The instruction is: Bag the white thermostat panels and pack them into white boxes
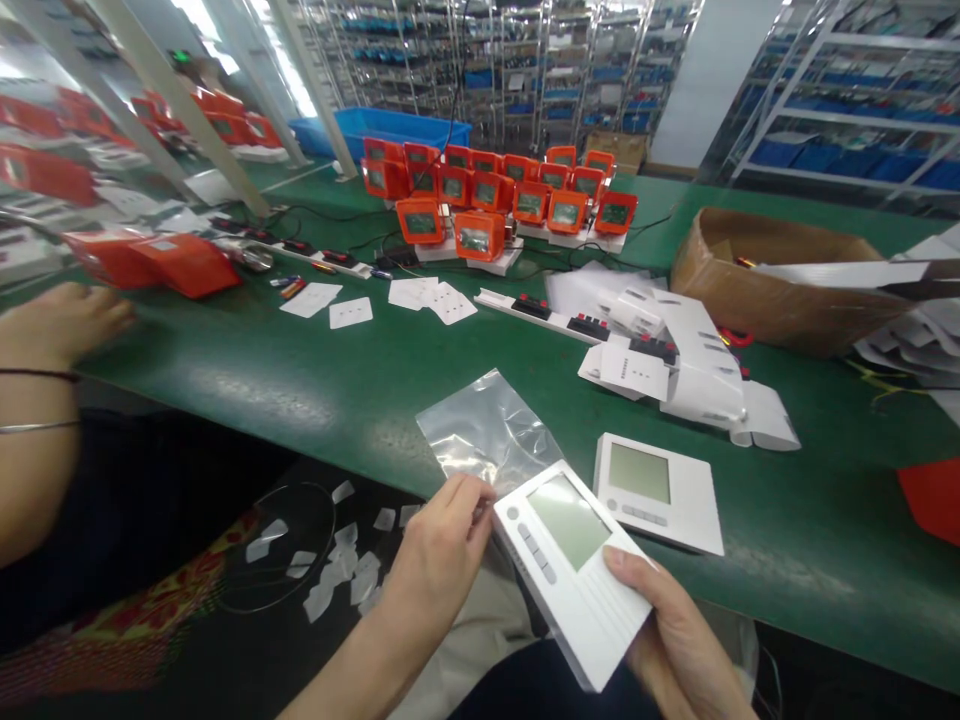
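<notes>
My right hand [679, 635] holds a white thermostat unit [571, 570] with a grey screen and a row of buttons, tilted over the table's near edge. My left hand [442, 545] pinches the near end of a clear plastic bag [487, 430] right at the unit's top left corner. The bag lies partly flat on the green table [300, 380]. A second white thermostat unit [656, 490] lies flat on the table just to the right of the bag.
A co-worker's arm and hand [52, 330] rest at the left by red boxes [169, 262]. Orange devices [495, 195] stand in rows at the back. White leaflets [667, 350], power strips and a brown cardboard box [772, 280] lie to the right.
</notes>
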{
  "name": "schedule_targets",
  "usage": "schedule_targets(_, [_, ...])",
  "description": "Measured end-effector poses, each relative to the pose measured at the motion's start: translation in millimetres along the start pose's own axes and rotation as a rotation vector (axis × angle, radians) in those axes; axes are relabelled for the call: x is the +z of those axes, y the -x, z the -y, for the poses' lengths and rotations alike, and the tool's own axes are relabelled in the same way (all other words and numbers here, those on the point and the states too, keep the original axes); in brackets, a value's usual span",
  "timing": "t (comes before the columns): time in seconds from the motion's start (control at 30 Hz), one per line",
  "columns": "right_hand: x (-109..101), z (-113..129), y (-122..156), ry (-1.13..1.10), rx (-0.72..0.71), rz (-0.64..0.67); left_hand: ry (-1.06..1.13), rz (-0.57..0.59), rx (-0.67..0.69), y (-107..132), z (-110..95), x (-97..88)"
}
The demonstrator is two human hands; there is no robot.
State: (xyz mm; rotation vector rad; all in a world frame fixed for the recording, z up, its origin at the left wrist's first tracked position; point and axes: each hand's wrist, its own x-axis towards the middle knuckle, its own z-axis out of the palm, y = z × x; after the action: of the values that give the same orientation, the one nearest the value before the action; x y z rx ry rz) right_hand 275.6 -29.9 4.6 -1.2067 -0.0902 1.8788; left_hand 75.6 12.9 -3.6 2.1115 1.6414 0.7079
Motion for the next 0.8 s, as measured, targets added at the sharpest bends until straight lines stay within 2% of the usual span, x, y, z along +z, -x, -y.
schedule_targets(0.1, [2,-6,0,-0.009,-0.022,-0.051,-0.004,-0.043,-0.075,4,-5,1.1])
schedule_targets(0.23, [4,-14,-2,0.016,-0.053,-0.083,-0.063,-0.141,-0.108,9,-11,0.2])
schedule_targets(0.37, [9,-18,-4,0.022,-0.094,-0.067,-0.078,-0.219,0.011,8,-19,-1.5])
schedule_targets(0.43, [12,-19,-4,0.03,-0.12,-0.049,-0.102,-0.209,0.08,8,-22,-1.2])
schedule_targets(0.6, [15,-19,-3,0.058,-0.169,-0.031,-0.093,-0.165,0.076,8,-23,0.9])
schedule_targets(0.8, [18,-22,-5,0.391,-0.362,-0.069,-0.1,-0.129,0.175,-6,-24,8.3])
